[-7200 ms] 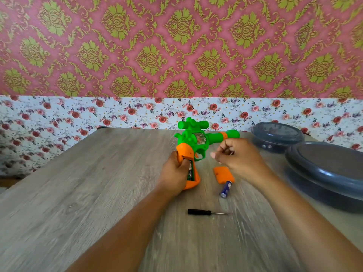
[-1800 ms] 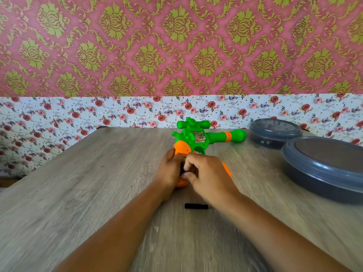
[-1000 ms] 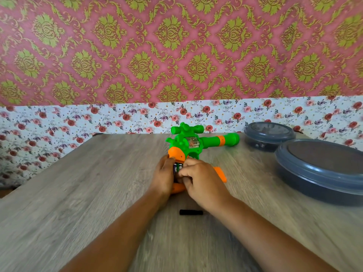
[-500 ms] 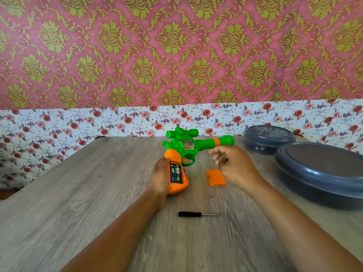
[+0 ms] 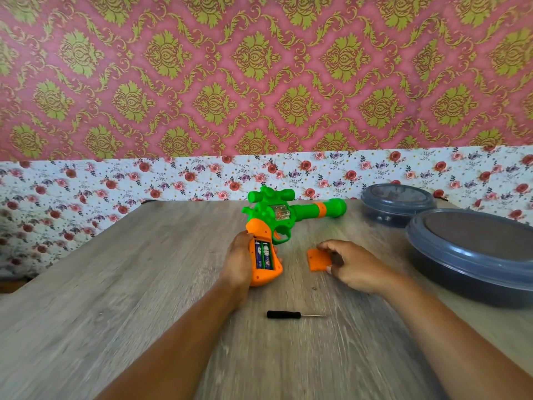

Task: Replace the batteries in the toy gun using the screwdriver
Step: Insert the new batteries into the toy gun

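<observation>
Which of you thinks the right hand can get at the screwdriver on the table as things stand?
Probably yes. The screwdriver lies bare on the table, with nothing over or beside it. The right hand is busy on the orange cover and would have to leave it first.

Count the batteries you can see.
2, both in the open grip of the toy gun, side by side: left battery, right battery. No loose ones visible.
</observation>
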Available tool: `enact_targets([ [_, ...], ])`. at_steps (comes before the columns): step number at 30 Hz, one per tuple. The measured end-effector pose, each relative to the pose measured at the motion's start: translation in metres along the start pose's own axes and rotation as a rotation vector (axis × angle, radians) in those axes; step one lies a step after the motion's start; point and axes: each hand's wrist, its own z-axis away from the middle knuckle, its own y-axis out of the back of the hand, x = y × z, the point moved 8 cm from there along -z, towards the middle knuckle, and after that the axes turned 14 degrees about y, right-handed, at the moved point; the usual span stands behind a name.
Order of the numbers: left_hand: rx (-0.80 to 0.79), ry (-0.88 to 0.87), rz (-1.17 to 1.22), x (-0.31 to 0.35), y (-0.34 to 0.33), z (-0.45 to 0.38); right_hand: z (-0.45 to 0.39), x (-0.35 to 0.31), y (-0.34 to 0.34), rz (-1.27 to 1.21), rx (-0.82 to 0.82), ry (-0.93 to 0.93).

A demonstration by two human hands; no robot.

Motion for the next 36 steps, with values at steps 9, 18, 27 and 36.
enact_targets([
  [9,0.066,-0.103,-0.159,0.006,0.003,-0.001,-0.004,0.000,-0.003,0.064,0.007,0.032],
  [18,0.083,-0.147,-0.270,0.006,0.000,-0.004,-0.004,-0.007,0.011,0.000,0.174,0.066],
  [27,-0.047,-0.135,-0.200,0.007,-0.005,-0.004,-0.006,-0.072,0.009,-0.396,0.347,0.314],
  [36,-0.091,-0.113,-0.092,0.006,-0.005,-0.003,-0.005,-0.106,-0.011,-0.162,0.292,0.483],
])
